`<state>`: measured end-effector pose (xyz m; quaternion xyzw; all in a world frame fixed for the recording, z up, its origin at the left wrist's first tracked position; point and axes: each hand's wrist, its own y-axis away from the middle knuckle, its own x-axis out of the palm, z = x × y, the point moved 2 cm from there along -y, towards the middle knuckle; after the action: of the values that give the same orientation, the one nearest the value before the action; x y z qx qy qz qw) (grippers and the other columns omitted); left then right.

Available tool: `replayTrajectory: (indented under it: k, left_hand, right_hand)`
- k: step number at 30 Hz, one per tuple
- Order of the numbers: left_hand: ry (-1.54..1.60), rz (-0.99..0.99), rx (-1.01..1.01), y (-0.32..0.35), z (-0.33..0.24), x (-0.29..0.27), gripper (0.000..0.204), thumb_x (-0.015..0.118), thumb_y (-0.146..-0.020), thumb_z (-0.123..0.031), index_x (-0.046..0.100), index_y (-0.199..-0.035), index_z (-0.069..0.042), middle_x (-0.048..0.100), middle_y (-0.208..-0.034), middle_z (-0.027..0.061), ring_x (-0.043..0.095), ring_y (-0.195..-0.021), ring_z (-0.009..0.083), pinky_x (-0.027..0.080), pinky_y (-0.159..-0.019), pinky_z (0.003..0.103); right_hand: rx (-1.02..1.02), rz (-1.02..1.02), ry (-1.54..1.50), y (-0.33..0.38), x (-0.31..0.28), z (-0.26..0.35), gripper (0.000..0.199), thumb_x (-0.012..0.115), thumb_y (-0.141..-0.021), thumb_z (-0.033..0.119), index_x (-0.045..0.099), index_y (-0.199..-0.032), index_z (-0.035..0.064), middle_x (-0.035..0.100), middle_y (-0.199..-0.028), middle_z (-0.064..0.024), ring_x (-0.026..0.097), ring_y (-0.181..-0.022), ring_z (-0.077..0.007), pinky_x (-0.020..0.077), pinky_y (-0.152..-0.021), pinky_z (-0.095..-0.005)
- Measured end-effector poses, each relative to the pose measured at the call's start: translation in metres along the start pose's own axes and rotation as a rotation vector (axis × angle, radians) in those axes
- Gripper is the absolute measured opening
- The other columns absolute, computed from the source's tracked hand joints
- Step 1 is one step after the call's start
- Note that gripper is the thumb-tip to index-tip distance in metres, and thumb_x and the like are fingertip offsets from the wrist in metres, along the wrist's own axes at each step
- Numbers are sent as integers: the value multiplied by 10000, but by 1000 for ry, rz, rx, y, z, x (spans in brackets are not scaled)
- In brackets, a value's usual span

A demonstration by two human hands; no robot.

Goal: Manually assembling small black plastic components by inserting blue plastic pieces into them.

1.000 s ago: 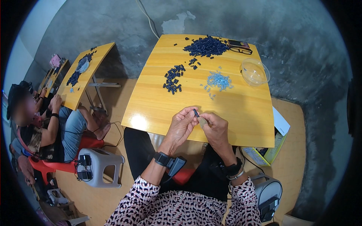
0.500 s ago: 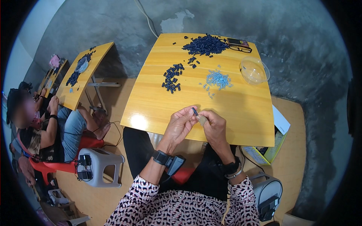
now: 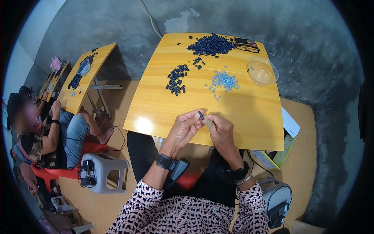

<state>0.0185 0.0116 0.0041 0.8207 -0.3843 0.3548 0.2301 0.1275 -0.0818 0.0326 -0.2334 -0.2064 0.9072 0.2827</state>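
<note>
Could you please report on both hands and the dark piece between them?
Left hand pinching dark piece. Right hand at its near end, grip unclear. Blue pile beyond; nothing visibly blocking.

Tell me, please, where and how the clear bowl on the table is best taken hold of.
Probably the near rim of the clear bowl, approached from the person's side: it seems open-side up, giving a wall to pinch, while its right side lies by the edge of the table.

Near table [image 3: 156,107]: two main dark-piece heaps [image 3: 211,45], one blue heap [image 3: 224,80], one bowl [image 3: 261,72].
</note>
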Motion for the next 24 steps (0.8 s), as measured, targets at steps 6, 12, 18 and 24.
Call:
replayTrajectory:
  k: [6, 12, 18, 24]
  left_hand:
    - [-9, -20, -19, 2, -1, 2, 215, 590, -901, -76, 598, -1070, 57, 621, -918, 53, 544, -734, 95, 491, -727, 205]
    - [-25, -46, -49, 3, -4, 5, 217, 573, -915, -82, 601, -1075, 63, 623, -885, 51, 553, -727, 81, 501, -721, 202]
    - [-19, -26, -62, 1, -2, -1, 256, 579, -913, -77, 591, -1110, 85, 630, -882, 71, 573, -738, 87, 507, -730, 216]
    - [-27, -16, -52, 3, -5, 6, 257, 563, -922, -85, 593, -1116, 80, 649, -960, 95, 577, -752, 87, 512, -745, 228]
  right_hand:
    - [-4, -22, -36, 3, 1, -4, 84, 626, -812, 11, 604, -890, -8, 605, -753, -140, 602, -659, -265, 461, -590, -326]
    - [22, -24, -82, 7, 2, -11, 93, 644, -804, -41, 626, -893, -21, 628, -774, -74, 603, -712, -136, 473, -643, -247]
    - [-38, -68, -161, 5, 2, -20, 219, 664, -783, -19, 590, -986, 10, 592, -806, -103, 602, -704, -191, 477, -618, -281]
    - [-67, 135, -15, -5, -5, -5, 424, 632, -798, -12, 519, -1206, 0, 551, -938, -153, 599, -854, -265, 484, -726, -327]
